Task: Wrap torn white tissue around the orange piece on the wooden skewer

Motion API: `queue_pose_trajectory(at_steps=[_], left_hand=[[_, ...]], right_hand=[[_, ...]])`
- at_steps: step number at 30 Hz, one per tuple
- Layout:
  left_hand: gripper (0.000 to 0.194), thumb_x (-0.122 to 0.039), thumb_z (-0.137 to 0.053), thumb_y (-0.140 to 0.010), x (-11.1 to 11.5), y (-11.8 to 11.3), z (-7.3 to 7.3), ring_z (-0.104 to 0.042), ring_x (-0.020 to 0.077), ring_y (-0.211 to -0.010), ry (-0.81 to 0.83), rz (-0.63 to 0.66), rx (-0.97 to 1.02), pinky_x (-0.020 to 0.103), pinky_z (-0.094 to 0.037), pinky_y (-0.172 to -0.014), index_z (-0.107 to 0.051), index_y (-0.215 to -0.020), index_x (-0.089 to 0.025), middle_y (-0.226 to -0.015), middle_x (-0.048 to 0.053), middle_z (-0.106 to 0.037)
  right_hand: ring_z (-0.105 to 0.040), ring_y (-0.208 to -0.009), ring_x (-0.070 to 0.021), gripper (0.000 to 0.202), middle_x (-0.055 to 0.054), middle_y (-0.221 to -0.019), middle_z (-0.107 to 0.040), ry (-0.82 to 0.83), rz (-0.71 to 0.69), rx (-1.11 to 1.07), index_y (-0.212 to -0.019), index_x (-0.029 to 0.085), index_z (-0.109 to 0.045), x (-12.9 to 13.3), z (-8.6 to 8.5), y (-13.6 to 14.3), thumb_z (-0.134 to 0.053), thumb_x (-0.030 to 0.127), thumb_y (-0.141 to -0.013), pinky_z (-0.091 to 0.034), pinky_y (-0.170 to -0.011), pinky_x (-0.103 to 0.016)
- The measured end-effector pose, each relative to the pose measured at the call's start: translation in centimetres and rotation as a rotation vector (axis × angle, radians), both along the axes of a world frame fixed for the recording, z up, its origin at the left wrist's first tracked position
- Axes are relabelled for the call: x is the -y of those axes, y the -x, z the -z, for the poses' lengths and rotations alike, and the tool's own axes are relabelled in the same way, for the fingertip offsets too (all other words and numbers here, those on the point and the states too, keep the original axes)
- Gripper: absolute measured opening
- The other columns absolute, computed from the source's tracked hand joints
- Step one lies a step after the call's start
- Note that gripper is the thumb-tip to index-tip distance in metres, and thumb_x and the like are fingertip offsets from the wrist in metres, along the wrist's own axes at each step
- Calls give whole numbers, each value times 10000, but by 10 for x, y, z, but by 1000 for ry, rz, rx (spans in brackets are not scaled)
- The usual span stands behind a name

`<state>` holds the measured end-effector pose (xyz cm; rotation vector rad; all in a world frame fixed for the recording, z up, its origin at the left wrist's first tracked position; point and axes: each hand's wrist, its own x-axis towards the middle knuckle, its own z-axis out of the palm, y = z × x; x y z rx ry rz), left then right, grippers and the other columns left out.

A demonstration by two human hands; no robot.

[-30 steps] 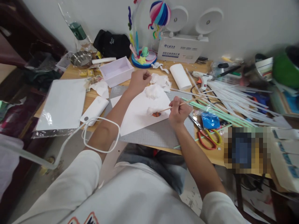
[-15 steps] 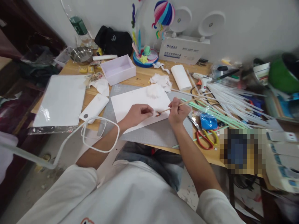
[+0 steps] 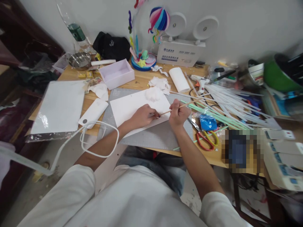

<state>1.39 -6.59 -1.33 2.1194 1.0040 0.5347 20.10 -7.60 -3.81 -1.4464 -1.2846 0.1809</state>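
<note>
My right hand (image 3: 179, 113) is closed round a thin wooden stick (image 3: 166, 112), whose tip points left toward my other hand. My left hand (image 3: 145, 116) is closed at the stick's tip, its fingertips together over a small thing too hidden to name. Both are above a white sheet (image 3: 125, 107) that lies on a grey cutting mat (image 3: 163, 137). A fluffy white tuft (image 3: 154, 94) rests on the sheet's upper part, just beyond my fingers.
Red- and yellow-handled scissors (image 3: 205, 141), green and white strips (image 3: 227, 101) and a glue gun (image 3: 201, 82) lie at the right. A lilac box (image 3: 117, 75) stands behind the mat. At the left are a white power bank (image 3: 93, 112) and a looped white cable (image 3: 117, 142).
My left hand has closed in on the stick's tip, and the small dark and orange thing seen there before is now mostly covered. The whole view has shifted slightly.
</note>
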Motion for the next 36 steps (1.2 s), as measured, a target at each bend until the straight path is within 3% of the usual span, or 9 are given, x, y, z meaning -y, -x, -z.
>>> queue_pose_trajectory(at_steps=[5,11,14,18,27,36], left_hand=[[151,-208,-667,-877,-5,-1,1,-652,245,-1003,11,-42,-31,385,-514,-920,-805,-917,-258,-934,24,-793],[211,-145,-630,-842,-5,-1,-1,-670,236,-996,-7,-67,-37,381,-523,-919,-792,-937,-243,-952,46,-774],[202,-144,-635,-831,-5,1,-2,-672,233,-979,-7,-77,-42,380,-526,-907,-779,-923,-251,-948,39,-771],[187,-149,-640,-839,-7,5,1,-673,222,-992,-12,-46,8,377,-519,-928,-763,-916,-266,-976,14,-781],[182,-181,-639,-837,-11,10,4,-702,223,-996,0,-3,38,376,-529,-926,-771,-939,-255,-999,30,-790],[126,-180,-661,-826,-16,-17,3,-691,252,-909,-36,-70,-133,385,-537,-871,-783,-851,-196,-886,70,-769]], right_hand=[[-485,-476,-100,629,20,-464,-506,31,-25,25,-558,216,-555,0,-5,2,-357,625,-994,-341,-563,-278],[-514,-521,-114,643,-1,-507,-551,37,50,76,-576,221,-545,-2,-7,0,-310,649,-995,-349,-588,-289],[-498,-505,-106,646,8,-491,-525,26,3,56,-573,220,-540,1,-8,1,-307,646,-999,-350,-576,-283],[-447,-468,-89,670,20,-459,-472,50,-58,77,-545,218,-512,3,-12,4,-285,657,-998,-339,-552,-273],[-463,-483,-93,638,20,-473,-479,54,-35,97,-559,218,-516,0,-12,1,-315,635,-1000,-340,-563,-275],[-494,-499,-95,629,12,-493,-530,35,-1,115,-571,213,-540,-2,-8,0,-334,615,-1008,-327,-567,-275]])
